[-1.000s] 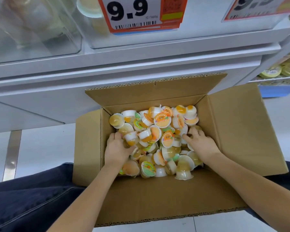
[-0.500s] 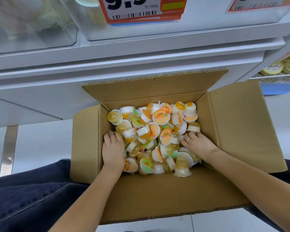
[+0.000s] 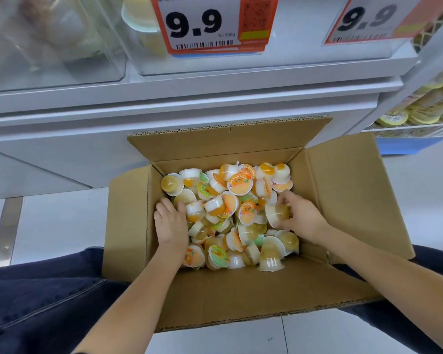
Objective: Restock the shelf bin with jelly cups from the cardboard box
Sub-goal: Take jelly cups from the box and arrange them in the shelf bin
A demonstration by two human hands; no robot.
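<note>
An open cardboard box [image 3: 348, 190] stands on the floor between my knees, holding several small jelly cups [image 3: 230, 215] with orange and green lids. My left hand [image 3: 170, 223] lies on the left side of the pile, fingers curled down among the cups; whether it grips any is hidden. My right hand [image 3: 301, 217] is at the right side, its fingers closed around a clear amber jelly cup [image 3: 276, 213] lifted slightly off the pile. The clear shelf bin [image 3: 279, 60] with a 9.9 price tag is above the box.
A white shelf ledge [image 3: 189, 98] runs across above the box. Another clear bin [image 3: 54, 42] sits at the upper left. Yellow packs [image 3: 425, 108] fill a wire shelf at right. My dark trouser legs [image 3: 36, 302] flank the box on the tiled floor.
My right hand has closed around an amber cup and raised it a little. My left hand has shifted slightly along the left side of the pile. The camera tilted up toward the shelf.
</note>
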